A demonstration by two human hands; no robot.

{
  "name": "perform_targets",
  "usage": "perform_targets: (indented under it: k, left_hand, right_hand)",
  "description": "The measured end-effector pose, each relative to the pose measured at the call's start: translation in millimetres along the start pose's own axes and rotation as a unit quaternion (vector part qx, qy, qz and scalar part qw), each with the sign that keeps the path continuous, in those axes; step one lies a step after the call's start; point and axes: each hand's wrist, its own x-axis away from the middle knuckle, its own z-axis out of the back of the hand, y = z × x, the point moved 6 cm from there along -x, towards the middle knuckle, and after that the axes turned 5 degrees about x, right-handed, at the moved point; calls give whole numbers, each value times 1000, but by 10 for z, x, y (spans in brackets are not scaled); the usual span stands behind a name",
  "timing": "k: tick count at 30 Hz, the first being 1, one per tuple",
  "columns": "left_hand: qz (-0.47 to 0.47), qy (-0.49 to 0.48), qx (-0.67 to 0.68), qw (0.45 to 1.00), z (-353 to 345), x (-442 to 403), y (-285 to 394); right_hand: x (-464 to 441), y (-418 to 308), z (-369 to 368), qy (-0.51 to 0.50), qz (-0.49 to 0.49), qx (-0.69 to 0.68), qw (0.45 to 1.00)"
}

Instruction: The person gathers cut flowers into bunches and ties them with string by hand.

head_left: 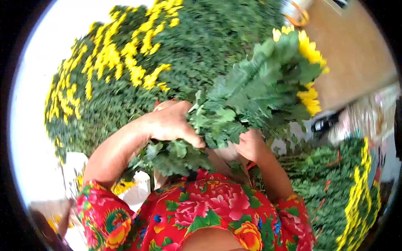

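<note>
Chrysanthemum bunch (255, 85): I see it raised in front of the red floral shirt (209, 198), its yellow heads pointing up and right.
Left grip: I have the left hand (169, 122) curled round the bunch's leafy stem end, thumb along the leaves.
Right grip: the right hand (252, 145) touches the bunch's underside; leaves cover its fingers, so I cannot tell how far they are closed.
Lower leaves (173, 157): below and left of the bunch; I cannot tell whether they belong to it.
Large flower heap (167, 52): behind and left of the bunch, blurred, many yellow blooms.
Smaller flower heap (324, 180): below and right of the bunch, red ties among the green.
Clear plastic (368, 117): right of the bunch, beside a black object (324, 122).
</note>
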Motion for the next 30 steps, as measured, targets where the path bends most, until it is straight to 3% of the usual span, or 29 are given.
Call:
perform_targets:
  k: [2, 5, 7, 9, 12, 15, 17, 19, 20, 21, 23, 25, 26, 27, 29, 30]
  left_hand:
    - [22, 58, -65, 996, 50, -39, -290]
    - [-7, 189, -109, 976, 164, 44, -252]
    - [20, 204, -137, 969, 132, 23, -204]
    - [43, 196, -173, 964, 33, 6, -129]
    - [36, 165, -188, 968, -162, -9, -116]
    - [-73, 210, -183, 958, -424, -59, -264]
    - [11, 164, -200, 966, -499, -63, -340]
    - [-33, 245, -197, 949, -555, 7, -322]
    - [-64, 273, -177, 943, -649, -44, -307]
    - [-90, 177, -158, 967, -628, 29, -91]
    - [-177, 389, -141, 893, -397, 13, -270]
    - [-114, 95, -102, 984, -160, -48, -261]
    - [-101, 78, -204, 971, -82, -163, -323]
    - [-102, 77, -206, 970, 24, -69, -311]
    - [-111, 212, -353, 905, 266, 203, -106]
    - [-165, 261, -391, 867, 242, 244, -46]
  right_hand:
    - [-99, -334, 481, -28, -122, -49, 991]
    - [42, -742, 378, -110, -88, -21, 990]
    - [39, -1061, 432, -40, 49, -58, 996]
    - [-103, -1262, 574, -49, 60, -23, 997]
    - [-495, -1528, 703, -13, 170, 38, 985]
    - [-920, -1338, 653, 49, 177, 61, 981]
    - [-1176, -1176, 566, 113, 159, 7, 981]
    - [-1191, -1282, 486, 116, 158, 5, 981]
    - [-1137, -1228, 454, 115, 97, 5, 989]
    - [-1031, -1112, 482, 113, 23, 21, 993]
    - [-1152, -1060, 401, 80, 1, 124, 989]
    - [-1193, -963, 398, 61, -12, 146, 987]
    - [-1199, -965, 398, 59, -15, 126, 990]
    - [-1207, -991, 425, 61, -17, 126, 990]
    - [-1177, -919, 431, 16, -48, 113, 992]
    - [-1179, -878, 422, 17, -48, 113, 992]
